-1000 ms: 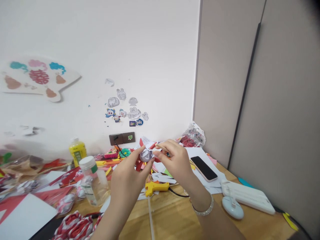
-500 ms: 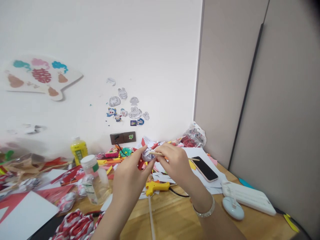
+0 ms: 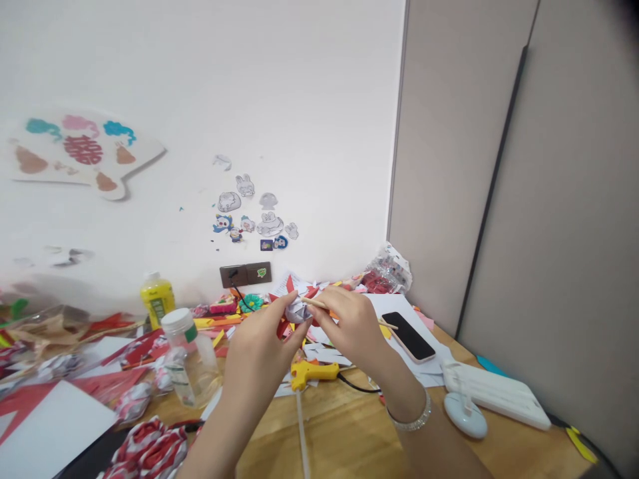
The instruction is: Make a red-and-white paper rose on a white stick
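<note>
Between the fingers and thumb of my left hand is a crumpled white paper ball, held above the littered table. My right hand is closed on a thin wooden stick, its near end pointing at the ball and the other end sticking out past the hand. Whether the stick's tip touches the paper is hard to tell. Just below both hands lies a yellow hot glue gun with a long glue stick coming out of it.
A clear jar and a yellow bottle stand to the left. Red-and-white twisted pieces lie at the front left. On the right are a phone on white sheets and a white stand. Paper scraps cover the back.
The wooden stick has shifted slightly, its tip drawn a little up and right from the paper ball. Both hands stay in nearly the same place.
</note>
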A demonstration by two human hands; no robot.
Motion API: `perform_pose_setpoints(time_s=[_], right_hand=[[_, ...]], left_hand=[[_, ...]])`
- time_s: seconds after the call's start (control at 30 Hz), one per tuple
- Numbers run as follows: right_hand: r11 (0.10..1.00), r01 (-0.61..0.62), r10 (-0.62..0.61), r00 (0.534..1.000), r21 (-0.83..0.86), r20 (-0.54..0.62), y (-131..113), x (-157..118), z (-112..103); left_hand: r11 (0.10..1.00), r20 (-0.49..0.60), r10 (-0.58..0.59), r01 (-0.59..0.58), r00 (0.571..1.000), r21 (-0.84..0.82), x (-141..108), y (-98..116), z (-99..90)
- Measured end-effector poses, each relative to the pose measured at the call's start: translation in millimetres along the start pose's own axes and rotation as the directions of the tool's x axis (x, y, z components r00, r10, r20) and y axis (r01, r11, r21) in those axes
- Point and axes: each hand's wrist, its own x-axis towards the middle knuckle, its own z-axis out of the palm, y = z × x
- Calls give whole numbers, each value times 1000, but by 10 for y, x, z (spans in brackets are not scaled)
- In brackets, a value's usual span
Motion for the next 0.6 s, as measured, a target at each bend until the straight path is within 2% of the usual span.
perform_pose_setpoints(time_s=[0.27, 0.47, 0.6], right_hand=[[979, -146, 138, 989, 142, 60, -7, 16, -46], [923, -249, 209, 965, 295, 160, 41, 21, -77], [945, -228, 217, 973, 235, 76, 42, 6, -99]], left_hand=[[999, 1, 31, -31, 1000, -28, 1, -3, 8], [997, 21, 54, -53, 998, -62, 4, -3, 9], [997, 19, -15, 17, 1000, -77, 8, 1, -20]])
